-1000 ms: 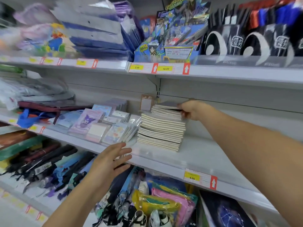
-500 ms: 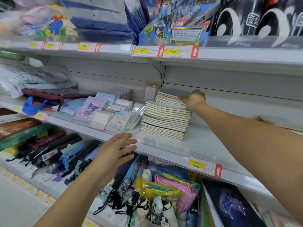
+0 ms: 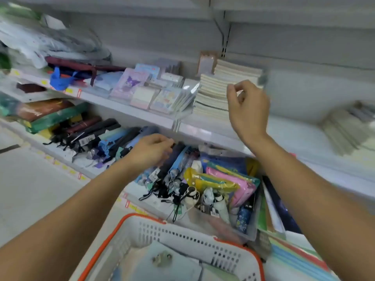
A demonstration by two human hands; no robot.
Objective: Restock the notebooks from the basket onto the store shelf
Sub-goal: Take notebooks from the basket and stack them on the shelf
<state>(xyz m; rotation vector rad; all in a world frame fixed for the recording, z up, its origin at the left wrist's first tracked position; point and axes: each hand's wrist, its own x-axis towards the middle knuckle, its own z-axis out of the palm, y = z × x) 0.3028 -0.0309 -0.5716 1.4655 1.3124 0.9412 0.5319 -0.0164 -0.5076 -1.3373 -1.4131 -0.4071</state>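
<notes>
A stack of cream-edged notebooks (image 3: 215,92) lies on the white middle shelf (image 3: 205,129). My right hand (image 3: 248,110) hovers in front of the stack, clear of it, fingers loosely curled and holding nothing. My left hand (image 3: 151,150) hangs lower, over the umbrellas on the shelf below, fingers loosely bent and empty. At the bottom sits the white basket with an orange rim (image 3: 182,238), and a pale blue notebook (image 3: 162,262) lies inside it.
Small character notepads (image 3: 140,88) lie left of the stack. Folded umbrellas (image 3: 105,138) and coloured pouches (image 3: 223,185) fill the lower shelf. More notebooks (image 3: 345,134) lie blurred at the right of the shelf. The floor (image 3: 30,189) shows at the left.
My right hand has let go of the stack and pulled back toward me. My left hand has dropped and its fingers have curled. The view has tilted down, bringing the basket into sight.
</notes>
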